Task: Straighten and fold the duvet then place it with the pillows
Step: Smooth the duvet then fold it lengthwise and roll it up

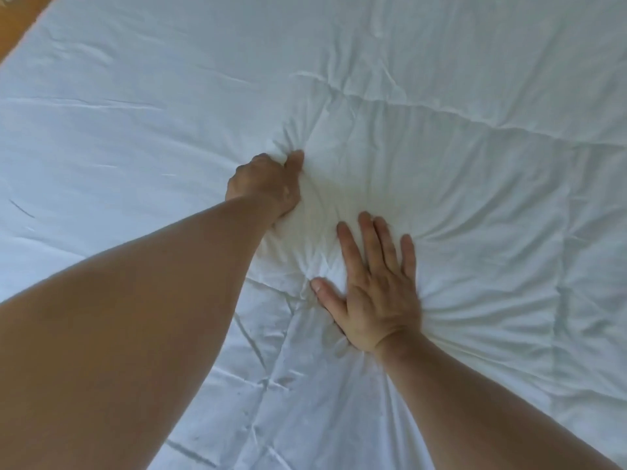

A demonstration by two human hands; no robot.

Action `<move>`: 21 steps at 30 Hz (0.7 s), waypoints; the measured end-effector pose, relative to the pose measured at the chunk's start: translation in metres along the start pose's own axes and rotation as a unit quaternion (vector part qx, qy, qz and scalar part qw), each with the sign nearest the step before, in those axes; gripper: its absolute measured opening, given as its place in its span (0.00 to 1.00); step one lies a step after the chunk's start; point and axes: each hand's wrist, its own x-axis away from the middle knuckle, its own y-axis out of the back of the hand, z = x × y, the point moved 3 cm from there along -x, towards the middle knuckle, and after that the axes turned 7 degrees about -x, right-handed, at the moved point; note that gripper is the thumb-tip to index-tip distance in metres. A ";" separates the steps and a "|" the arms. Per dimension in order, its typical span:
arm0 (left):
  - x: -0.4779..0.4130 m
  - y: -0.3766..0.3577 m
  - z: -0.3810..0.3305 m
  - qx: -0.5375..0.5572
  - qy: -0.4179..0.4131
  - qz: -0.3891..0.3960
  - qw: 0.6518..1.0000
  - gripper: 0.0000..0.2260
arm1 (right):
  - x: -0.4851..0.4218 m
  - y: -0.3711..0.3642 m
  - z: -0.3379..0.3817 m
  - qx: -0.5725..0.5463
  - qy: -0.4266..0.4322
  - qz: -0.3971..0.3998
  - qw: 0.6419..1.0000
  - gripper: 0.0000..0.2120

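A white quilted duvet (475, 198) fills the right and lower part of the head view, lying over a white bed sheet (118, 130). Its edge runs diagonally from the upper middle to the right. My left hand (264, 184) is closed around a bunched corner of the duvet near the middle of the view, with creases fanning out from the grip. My right hand (373, 290) lies flat on the duvet just below and to the right, fingers spread and pressing the fabric down. No pillows are in view.
A strip of wooden floor (20, 25) shows at the top left corner, beyond the bed's edge. The sheet stretches wide and mostly smooth to the left and top of the hands.
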 end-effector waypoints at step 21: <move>0.110 0.021 0.182 0.213 0.006 0.222 0.952 0.33 | 0.059 0.002 0.025 -0.021 0.004 0.041 0.999 0.38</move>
